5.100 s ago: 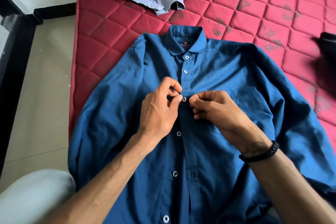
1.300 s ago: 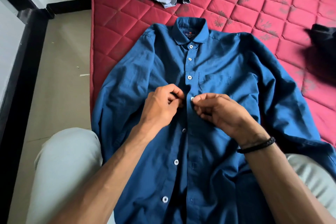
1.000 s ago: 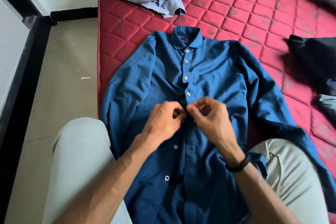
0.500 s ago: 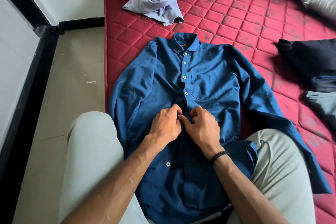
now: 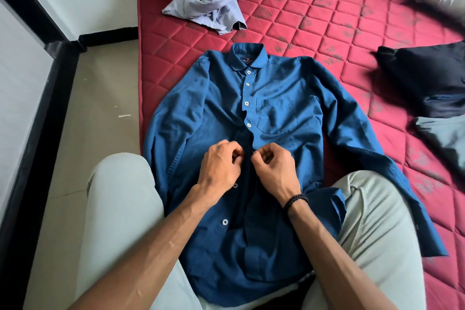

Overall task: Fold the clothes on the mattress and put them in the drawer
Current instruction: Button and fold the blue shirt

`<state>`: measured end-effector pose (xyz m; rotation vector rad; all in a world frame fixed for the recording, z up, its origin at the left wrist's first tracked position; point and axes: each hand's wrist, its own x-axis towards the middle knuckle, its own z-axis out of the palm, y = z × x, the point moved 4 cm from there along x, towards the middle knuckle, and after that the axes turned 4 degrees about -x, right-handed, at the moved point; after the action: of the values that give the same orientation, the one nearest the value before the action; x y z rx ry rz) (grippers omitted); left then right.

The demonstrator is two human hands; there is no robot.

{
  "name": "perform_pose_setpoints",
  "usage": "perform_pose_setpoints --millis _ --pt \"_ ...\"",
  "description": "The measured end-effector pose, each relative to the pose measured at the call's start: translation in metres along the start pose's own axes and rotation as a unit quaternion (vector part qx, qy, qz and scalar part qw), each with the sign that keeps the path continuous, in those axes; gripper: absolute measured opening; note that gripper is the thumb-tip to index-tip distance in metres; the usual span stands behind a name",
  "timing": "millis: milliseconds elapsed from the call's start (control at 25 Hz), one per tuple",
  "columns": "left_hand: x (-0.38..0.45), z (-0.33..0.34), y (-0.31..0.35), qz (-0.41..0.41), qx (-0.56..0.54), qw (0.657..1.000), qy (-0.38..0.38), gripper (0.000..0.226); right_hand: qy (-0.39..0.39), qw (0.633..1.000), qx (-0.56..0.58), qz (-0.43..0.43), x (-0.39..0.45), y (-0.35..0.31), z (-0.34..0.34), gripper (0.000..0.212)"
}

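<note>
The blue shirt is lying front-up on the red mattress, its hem draping over the person's lap, while the left hand and right hand are each pinching its placket just below the chest pocket.

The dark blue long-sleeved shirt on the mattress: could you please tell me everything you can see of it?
The dark blue long-sleeved shirt lies face up on the red quilted mattress, collar away from the person, sleeves down its sides, its lower part across the person's lap. It looks like thin woven cotton, lightly creased, with a chest pocket and white buttons. The top four buttons are fastened; two lower ones sit open. The left hand and right hand pinch the placket at mid-front.
</note>
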<state>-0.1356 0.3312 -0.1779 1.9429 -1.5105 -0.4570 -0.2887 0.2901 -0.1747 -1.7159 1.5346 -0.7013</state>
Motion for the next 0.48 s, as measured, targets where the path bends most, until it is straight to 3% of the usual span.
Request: perform_pose_setpoints --millis 200,320,480 --pt "-0.001 -0.005 0.006 -0.014 0.008 1.0 0.013 0.015 -0.013 0.999 -0.008 -0.049 -0.005 -0.005 0.002 0.01" --pt "-0.003 -0.005 0.005 -0.108 -0.121 0.987 -0.003 0.012 -0.026 0.998 -0.024 -0.051 -0.006 -0.003 0.006 0.008" --pt "-0.014 0.006 -0.006 -0.207 -0.263 0.942 -0.021 0.011 -0.029 0.998 -0.023 -0.049 -0.005 0.003 0.009 0.01"
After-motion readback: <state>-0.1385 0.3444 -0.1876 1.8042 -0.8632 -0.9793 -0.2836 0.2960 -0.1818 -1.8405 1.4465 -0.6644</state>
